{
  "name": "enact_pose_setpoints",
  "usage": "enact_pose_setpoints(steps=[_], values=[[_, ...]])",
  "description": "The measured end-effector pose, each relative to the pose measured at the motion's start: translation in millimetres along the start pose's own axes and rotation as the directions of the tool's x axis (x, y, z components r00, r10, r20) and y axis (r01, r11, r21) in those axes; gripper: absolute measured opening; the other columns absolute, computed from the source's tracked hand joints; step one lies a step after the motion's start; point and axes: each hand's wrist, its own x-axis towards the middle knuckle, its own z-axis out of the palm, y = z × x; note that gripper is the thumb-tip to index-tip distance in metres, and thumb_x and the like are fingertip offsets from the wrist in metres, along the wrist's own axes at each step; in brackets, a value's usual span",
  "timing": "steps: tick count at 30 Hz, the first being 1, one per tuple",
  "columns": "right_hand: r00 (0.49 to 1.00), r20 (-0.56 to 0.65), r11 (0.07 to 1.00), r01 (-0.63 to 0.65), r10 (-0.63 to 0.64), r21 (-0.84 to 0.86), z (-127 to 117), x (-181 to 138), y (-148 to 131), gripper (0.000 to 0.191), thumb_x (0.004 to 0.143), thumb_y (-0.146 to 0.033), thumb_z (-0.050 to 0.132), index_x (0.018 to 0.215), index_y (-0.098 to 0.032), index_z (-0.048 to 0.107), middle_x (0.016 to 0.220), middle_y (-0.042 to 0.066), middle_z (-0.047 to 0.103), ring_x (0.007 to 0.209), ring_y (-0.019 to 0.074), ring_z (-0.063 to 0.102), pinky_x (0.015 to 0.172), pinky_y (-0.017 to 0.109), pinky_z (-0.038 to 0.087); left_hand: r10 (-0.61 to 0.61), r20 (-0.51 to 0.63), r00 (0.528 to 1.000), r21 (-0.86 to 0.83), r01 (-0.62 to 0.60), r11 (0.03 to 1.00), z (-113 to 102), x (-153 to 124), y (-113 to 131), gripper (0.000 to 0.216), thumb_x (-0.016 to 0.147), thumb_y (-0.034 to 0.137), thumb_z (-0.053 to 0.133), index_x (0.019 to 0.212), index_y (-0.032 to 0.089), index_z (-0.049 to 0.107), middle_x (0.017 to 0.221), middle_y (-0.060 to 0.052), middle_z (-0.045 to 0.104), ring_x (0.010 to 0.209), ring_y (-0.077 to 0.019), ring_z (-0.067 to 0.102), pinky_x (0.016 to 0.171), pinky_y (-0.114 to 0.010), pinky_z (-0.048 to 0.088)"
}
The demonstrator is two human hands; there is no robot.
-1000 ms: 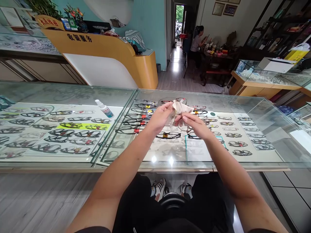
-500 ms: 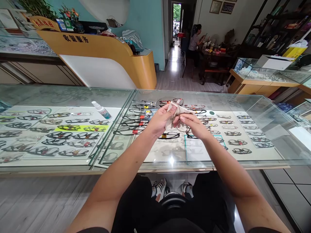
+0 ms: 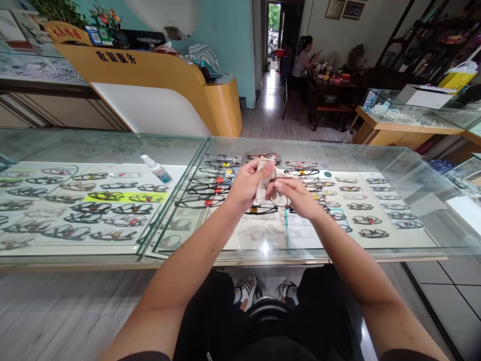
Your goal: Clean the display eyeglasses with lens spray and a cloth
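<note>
Above the glass counter, my left hand is closed, thumb on top, pinching a pale cream cloth. Facing it, my right hand is also closed, its thumb and fingers curled against the same cloth. A thin round outline, possibly a lens or wire rim, shows just under the fingers; the hands hide most of it. Beneath, inside the counter, lies a pair of dark-framed eyeglasses with a yellow tag. More dark eyeglasses with red tags lie left of my hands.
The glass display counter spans my front, with rows of eyeglasses inside. A white spray bottle lies on its left part. A yellow-topped cashier desk stands beyond. A person sits at a dark table at the back.
My right hand has shifted slightly left and turned against the cloth. The cloth is folded differently between my fingers. My left hand has barely moved.
</note>
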Motion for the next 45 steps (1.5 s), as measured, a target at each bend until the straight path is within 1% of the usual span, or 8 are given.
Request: enact_pose_setpoints(steps=[7,11,15,21,25,31,41,45], values=[[0.993,-0.122,0.999,-0.003,0.008,0.041,-8,0,-3,0.048,0.102,-0.066,0.065,0.089,-0.021,0.077,0.082,0.004,0.074,0.085,0.0229,0.065,0.09,0.039,0.052,-0.038,0.032,0.999,0.071,0.036,0.997,-16,3,8,0.058,0.075,0.055,0.1,0.109,0.016,0.074,0.084,-0.005,0.077,0.065,-0.018,0.071,0.064,-0.031,0.06],[0.994,-0.104,0.998,-0.015,0.021,0.057,-7,1,-2,0.048,0.101,-0.067,0.065,0.09,-0.022,0.077,0.084,0.004,0.073,0.086,0.0227,0.065,0.091,0.039,0.052,-0.079,0.103,0.992,0.051,0.074,0.996,-16,1,10,0.058,0.075,0.048,0.101,0.115,0.019,0.071,0.078,-0.002,0.074,0.063,-0.0198,0.071,0.064,-0.032,0.06],[0.996,-0.084,0.997,-0.029,0.034,0.066,-4,2,2,0.05,0.1,-0.069,0.066,0.088,-0.021,0.076,0.084,0.004,0.073,0.085,0.0216,0.064,0.088,0.037,0.051,-0.106,0.183,0.977,0.037,0.101,0.994,-13,0,10,0.051,0.076,0.045,0.101,0.104,0.019,0.067,0.07,-0.001,0.071,0.061,-0.0193,0.069,0.062,-0.031,0.056],[0.997,-0.063,0.999,-0.046,0.047,0.021,-2,1,9,0.056,0.1,-0.074,0.063,0.085,-0.021,0.075,0.082,0.004,0.072,0.084,0.0205,0.062,0.088,0.036,0.05,-0.042,0.143,0.989,0.068,0.033,0.997,-10,1,3,0.051,0.077,0.05,0.099,0.093,0.019,0.063,0.06,0.0,0.067,0.054,-0.0183,0.065,0.058,-0.031,0.056],[0.995,-0.089,0.999,-0.039,0.039,0.009,-2,1,7,0.058,0.099,-0.075,0.064,0.085,-0.02,0.076,0.082,0.005,0.072,0.083,0.0207,0.063,0.085,0.036,0.051,-0.029,0.107,0.994,0.071,0.021,0.997,-8,1,1,0.054,0.075,0.051,0.101,0.095,0.021,0.061,0.06,0.002,0.067,0.051,-0.0169,0.064,0.058,-0.03,0.056],[0.994,-0.108,1.0,0.001,0.001,0.02,-5,0,-1,0.049,0.103,-0.066,0.064,0.088,-0.021,0.076,0.081,0.004,0.072,0.081,0.0201,0.061,0.086,0.036,0.05,-0.035,0.145,0.989,0.085,0.023,0.996,-12,2,7,0.057,0.086,0.068,0.087,0.105,0.018,0.068,0.072,-0.003,0.072,0.06,-0.0186,0.07,0.059,-0.03,0.057],[0.994,-0.104,1.0,0.026,-0.026,0.007,-5,0,3,0.048,0.105,-0.064,0.062,0.09,-0.021,0.077,0.085,0.004,0.072,0.087,0.0204,0.063,0.088,0.035,0.05,0.008,0.041,0.999,0.156,-0.014,0.988,-19,4,4,0.057,0.077,0.057,0.098,0.105,0.017,0.067,0.082,-0.002,0.075,0.062,-0.0158,0.07,0.059,-0.026,0.057],[0.994,-0.108,0.999,0.031,-0.035,-0.032,-3,0,5,0.053,0.104,-0.07,0.06,0.089,-0.021,0.075,0.084,0.004,0.072,0.088,0.0206,0.064,0.087,0.035,0.051,0.009,0.085,0.996,0.121,-0.019,0.992,-12,1,1,0.057,0.079,0.052,0.098,0.109,0.019,0.063,0.075,0.002,0.071,0.061,-0.0154,0.067,0.061,-0.028,0.056]])
